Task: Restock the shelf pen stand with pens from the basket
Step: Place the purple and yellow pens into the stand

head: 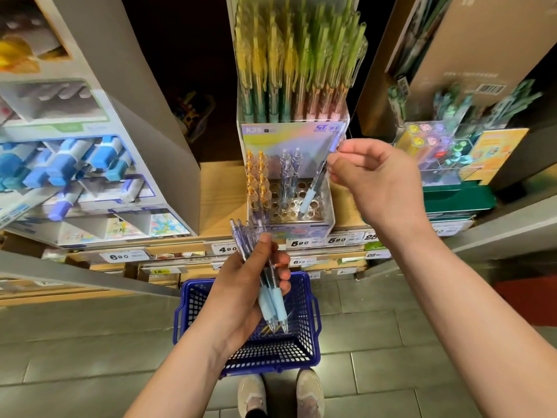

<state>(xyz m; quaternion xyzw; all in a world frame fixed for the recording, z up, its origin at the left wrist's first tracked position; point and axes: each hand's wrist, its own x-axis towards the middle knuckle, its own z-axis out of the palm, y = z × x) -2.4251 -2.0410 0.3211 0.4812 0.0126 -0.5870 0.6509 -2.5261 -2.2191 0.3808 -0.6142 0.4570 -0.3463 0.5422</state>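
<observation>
A clear pen stand (327, 212) with a grid of holes stands on the wooden shelf. It holds orange-topped pens at its left and a few clear blue pens (287, 173) in the middle. My right hand (376, 179) pinches the top of a blue pen (313, 188), which leans with its tip in a hole at the stand's right side. My left hand (241, 294) grips a bundle of blue pens (266, 285) below the stand, tips pointing down. A blue plastic basket (307, 315) sits on the floor beneath, mostly hidden by that hand.
Taller green and yellow pens (295, 64) fill the tier behind the stand. A display of blue correction tapes (69, 167) stands to the left, another pen display (437, 146) to the right. Price tags (301, 242) line the shelf edge. My shoes (280, 393) show on the tiled floor.
</observation>
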